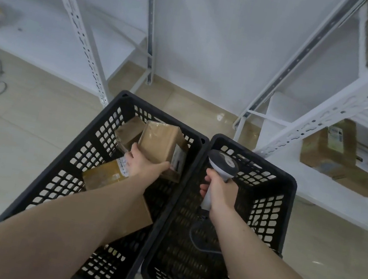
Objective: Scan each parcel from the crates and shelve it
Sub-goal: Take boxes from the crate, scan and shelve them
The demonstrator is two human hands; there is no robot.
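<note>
Parcel held above the left crate by the left hand, thumb and fingers clamped on its near edge; the stiff, taped cardboard looks light, best gripped across opposite faces, label exposed. Right hand wraps the scanner over the right crate, apparently parcel-free. Three more cartons lie in the left crate.

Two bare forearms in view, no sleeves showing up to frame edge. Left hand & right hand both bare: no gloves, no watch, no rings or wristbands visible. Fingernails short where seen on right hand. Rest of body out of view.
</note>
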